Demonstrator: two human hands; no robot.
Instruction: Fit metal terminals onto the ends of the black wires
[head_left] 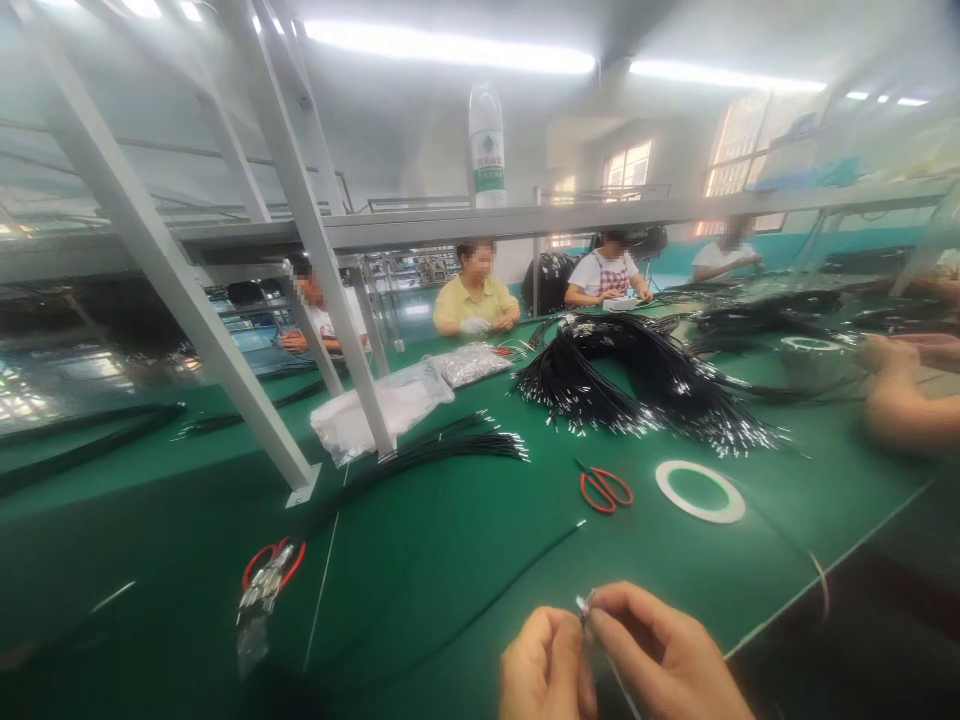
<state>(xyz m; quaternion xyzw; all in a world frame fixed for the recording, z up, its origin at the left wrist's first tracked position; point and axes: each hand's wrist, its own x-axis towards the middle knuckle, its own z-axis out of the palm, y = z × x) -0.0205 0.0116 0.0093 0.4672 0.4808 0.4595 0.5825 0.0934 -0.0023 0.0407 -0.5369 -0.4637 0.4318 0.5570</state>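
Note:
At the bottom edge my left hand (541, 665) and my right hand (664, 655) meet, fingers pinched together on a small silvery metal piece (584, 603) held between them. A thin black wire (480, 600) runs from just left of my hands across the green table (420, 540) toward a stripped tip near the red-handled scissors (604, 488). Whether the wire joins the metal piece is hidden by my fingers.
A white tape ring (700, 491) lies right of the scissors. Large bundles of black wires (637, 385) fill the middle. Plastic bags (390, 405), a red-banded bunch of terminals (266, 580) and slanted rack legs (225, 350) stand left. Other people work at the far side and right.

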